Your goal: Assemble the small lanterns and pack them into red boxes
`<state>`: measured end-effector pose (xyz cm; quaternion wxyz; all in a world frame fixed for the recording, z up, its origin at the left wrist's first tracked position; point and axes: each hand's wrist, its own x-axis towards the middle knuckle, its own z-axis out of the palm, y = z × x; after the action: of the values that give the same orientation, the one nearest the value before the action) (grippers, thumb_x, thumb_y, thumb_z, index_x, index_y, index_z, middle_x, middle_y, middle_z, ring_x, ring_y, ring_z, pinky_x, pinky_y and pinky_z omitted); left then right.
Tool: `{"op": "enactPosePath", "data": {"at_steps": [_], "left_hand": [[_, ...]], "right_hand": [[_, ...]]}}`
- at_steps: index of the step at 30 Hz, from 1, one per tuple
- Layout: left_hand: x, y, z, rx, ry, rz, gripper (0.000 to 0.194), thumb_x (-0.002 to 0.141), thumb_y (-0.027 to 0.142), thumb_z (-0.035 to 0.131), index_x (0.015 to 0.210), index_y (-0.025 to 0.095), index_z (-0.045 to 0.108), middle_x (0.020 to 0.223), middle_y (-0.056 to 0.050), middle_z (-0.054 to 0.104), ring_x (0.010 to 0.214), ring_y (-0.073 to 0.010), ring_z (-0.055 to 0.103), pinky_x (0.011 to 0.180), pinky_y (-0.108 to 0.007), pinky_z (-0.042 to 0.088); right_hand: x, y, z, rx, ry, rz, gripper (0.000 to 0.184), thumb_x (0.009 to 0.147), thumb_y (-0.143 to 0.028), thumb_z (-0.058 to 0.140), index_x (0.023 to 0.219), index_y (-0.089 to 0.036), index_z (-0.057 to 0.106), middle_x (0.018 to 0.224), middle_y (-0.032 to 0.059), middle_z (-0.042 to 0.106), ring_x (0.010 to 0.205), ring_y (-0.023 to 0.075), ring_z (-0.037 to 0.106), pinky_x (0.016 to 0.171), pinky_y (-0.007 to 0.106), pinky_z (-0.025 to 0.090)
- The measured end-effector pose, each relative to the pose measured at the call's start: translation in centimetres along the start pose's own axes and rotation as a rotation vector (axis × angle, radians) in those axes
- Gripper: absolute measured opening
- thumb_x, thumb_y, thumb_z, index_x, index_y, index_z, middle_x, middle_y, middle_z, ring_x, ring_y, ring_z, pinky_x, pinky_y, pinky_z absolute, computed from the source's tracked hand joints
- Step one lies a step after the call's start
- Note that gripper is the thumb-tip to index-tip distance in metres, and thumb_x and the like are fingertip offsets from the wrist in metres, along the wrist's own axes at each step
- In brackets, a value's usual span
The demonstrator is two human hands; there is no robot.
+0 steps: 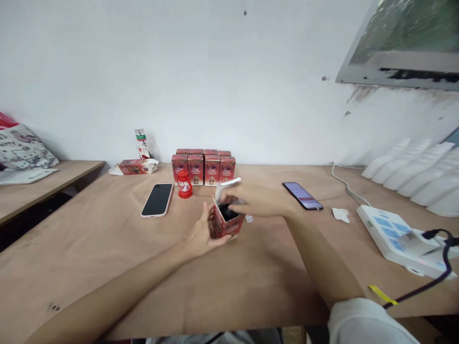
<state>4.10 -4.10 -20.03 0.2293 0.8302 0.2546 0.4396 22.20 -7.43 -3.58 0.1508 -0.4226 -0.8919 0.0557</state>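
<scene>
A small red printed carton (228, 226) stands upright on the table with its top flap raised. My left hand (200, 235) grips it from the left, thumb and fingers around its side. Over the open top, the fingers of my right hand (256, 200) curl down onto a black object (226, 211) sitting inside. Most of that object is hidden by the carton, so its kind does not show. To the left and behind stands a small red toy lantern (184, 184).
Several closed red cartons (212, 170) stand in rows by the wall. A flattened carton (136, 166) lies left of them. One phone (157, 200) is at left, another phone (303, 196) at right. A white power strip (389, 231) with cables occupies the right side.
</scene>
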Motion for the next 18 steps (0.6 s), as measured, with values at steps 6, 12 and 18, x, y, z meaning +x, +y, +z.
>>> {"op": "enactPosePath", "data": {"at_steps": [6, 12, 18], "left_hand": [[0.5, 0.7, -0.8, 0.095, -0.021, 0.091, 0.078, 0.073, 0.032, 0.067, 0.138, 0.03, 0.025, 0.13, -0.011, 0.039, 0.112, -0.0266, 0.053, 0.09, -0.044, 0.049], [0.6, 0.9, -1.0, 0.09, -0.01, 0.078, 0.074, 0.07, 0.027, 0.069, 0.134, 0.028, 0.031, 0.126, -0.011, 0.037, 0.113, -0.0259, 0.051, 0.085, -0.039, 0.051], [0.9, 0.9, -1.1, 0.084, 0.006, 0.125, 0.07, 0.071, 0.028, 0.067, 0.131, 0.028, 0.031, 0.122, -0.01, 0.037, 0.11, -0.0258, 0.051, 0.082, -0.039, 0.051]], "right_hand": [[-0.3, 0.9, -1.2, 0.321, 0.133, -0.126, 0.036, 0.069, 0.001, 0.036, 0.093, -0.02, 0.053, 0.097, 0.0026, 0.06, 0.088, 0.0139, 0.059, 0.081, 0.032, 0.05], [0.6, 1.4, 0.4, 0.042, 0.303, -0.006, 0.057, 0.066, -0.01, 0.065, 0.119, -0.022, 0.047, 0.124, 0.0104, 0.042, 0.116, 0.0266, 0.045, 0.096, 0.047, 0.043], [0.2, 2.6, -0.7, 0.306, -0.07, -0.077, 0.044, 0.086, -0.029, 0.051, 0.129, -0.026, 0.042, 0.127, 0.0066, 0.051, 0.115, 0.0205, 0.051, 0.093, 0.039, 0.046]]}}
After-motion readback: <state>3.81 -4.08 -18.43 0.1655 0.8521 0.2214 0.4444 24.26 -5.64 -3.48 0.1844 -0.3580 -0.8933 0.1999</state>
